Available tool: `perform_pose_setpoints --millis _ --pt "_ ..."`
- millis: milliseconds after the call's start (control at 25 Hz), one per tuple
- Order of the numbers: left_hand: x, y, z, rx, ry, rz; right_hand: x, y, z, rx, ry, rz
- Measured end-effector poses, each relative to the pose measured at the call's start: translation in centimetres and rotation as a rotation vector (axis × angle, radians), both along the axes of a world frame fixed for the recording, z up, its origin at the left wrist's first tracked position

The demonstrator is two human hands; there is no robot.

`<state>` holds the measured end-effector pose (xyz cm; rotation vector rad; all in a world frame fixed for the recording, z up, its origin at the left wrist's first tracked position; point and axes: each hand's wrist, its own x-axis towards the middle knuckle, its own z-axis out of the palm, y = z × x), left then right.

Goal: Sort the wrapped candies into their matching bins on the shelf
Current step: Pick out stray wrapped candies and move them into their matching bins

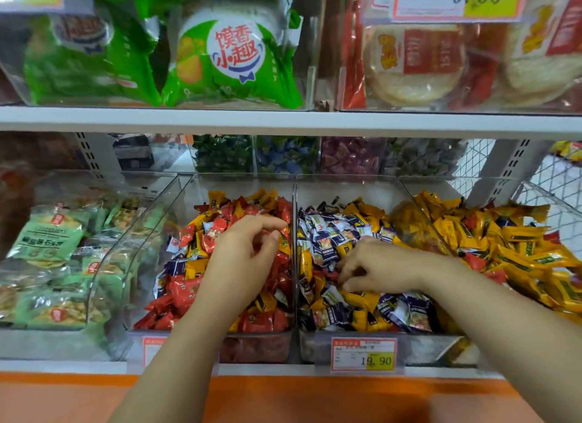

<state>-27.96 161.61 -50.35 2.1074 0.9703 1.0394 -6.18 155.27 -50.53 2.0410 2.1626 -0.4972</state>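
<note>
Three clear bins stand side by side on the shelf [283,369]. The left bin [132,249] holds mostly red candies [185,290], with some yellow and blue ones mixed in. The middle bin [425,350] holds blue candies [324,233] mixed with yellow ones and a few red. The right bin [456,181] is almost all yellow candies [519,233], with a few red among them.

The left hand [242,252] hovers over the red pile in the left bin. Its fingers are bent, and the thumb and forefinger stand a little apart. The right hand [378,268] lies low in the middle bin, palm down, and its fingers [346,281] curl down into the candies. A red candy lies just beside these fingertips, but I cannot tell if they pinch it or only touch the pile.

A price tag [363,355] hangs on the front of the middle bin. Green packets [47,236] lie in the next bin to the left.
</note>
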Motion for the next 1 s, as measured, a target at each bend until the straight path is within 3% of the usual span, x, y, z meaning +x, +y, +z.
perform_pose_setpoints --millis 240,480,680,1000 --pt "0.8 -0.3 0.0 0.043 0.059 -0.058 1.9 -2.7 1.8 -0.134 -0.011 -0.068" --pt "1.1 -0.2 -0.1 0.066 0.064 -0.054 -0.9 -0.3 1.1 0.181 0.202 -0.036" --pt "1.0 -0.1 -0.2 0.070 0.050 -0.063 -2.7 0.3 0.3 0.001 0.169 0.104" --pt "0.9 -0.6 -0.1 0.046 0.048 -0.083 -0.5 -3.7 2.4 -0.123 0.076 0.021"
